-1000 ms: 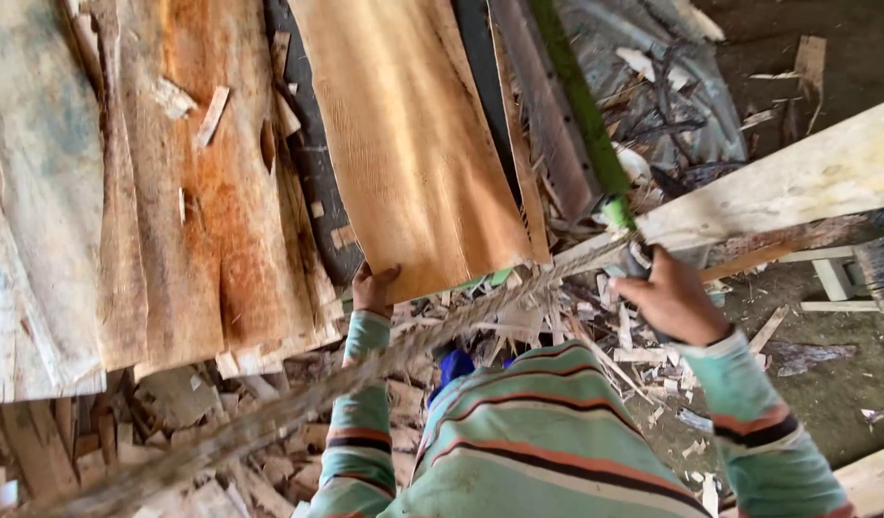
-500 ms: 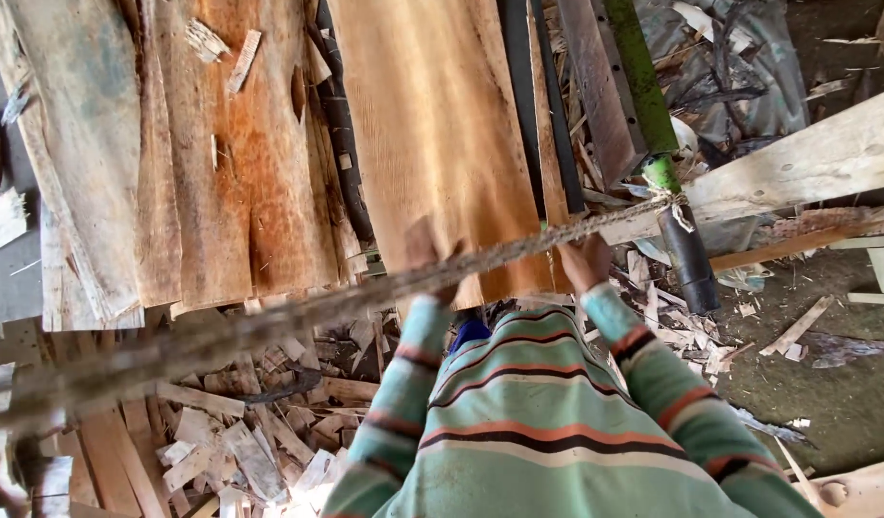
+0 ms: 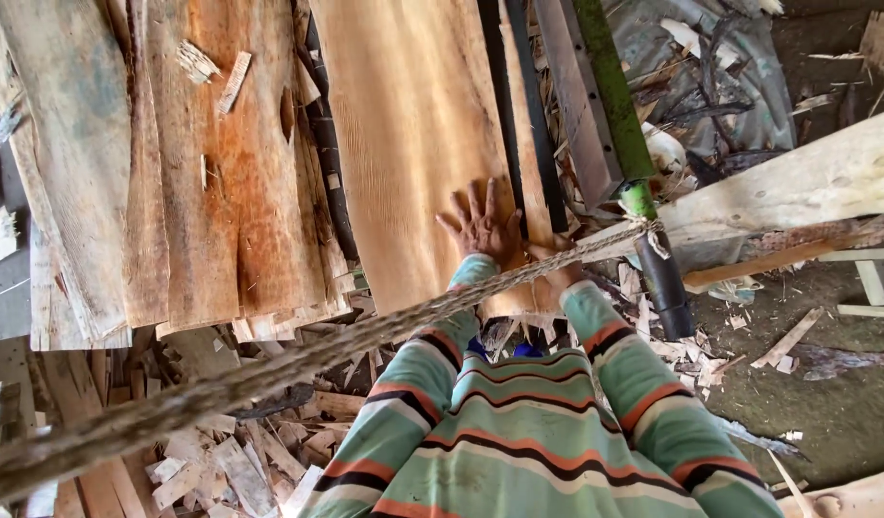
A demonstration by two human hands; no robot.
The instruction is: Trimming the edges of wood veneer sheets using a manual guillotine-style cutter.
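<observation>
A long pale wood veneer sheet (image 3: 413, 144) lies in front of me, running away from my body. My left hand (image 3: 482, 226) rests flat on its lower part with the fingers spread. My right hand (image 3: 560, 269) is at the sheet's lower right edge with its fingers curled on it, partly hidden by a thick rope (image 3: 269, 369). The rope runs diagonally from the lower left up to a green pole (image 3: 610, 86), where it is tied. Both my sleeves are striped green, orange and black.
More rough orange-brown veneer sheets (image 3: 221, 173) lie to the left. Wood scraps and splinters (image 3: 202, 460) cover the ground below. A pale timber beam (image 3: 797, 187) crosses at the right, with a black pipe (image 3: 664, 283) under the green pole and bare dirt (image 3: 825, 403) beyond.
My right hand has left the rope near the green pole and come over to the sheet's edge. My left hand has moved up onto the sheet and spread flat.
</observation>
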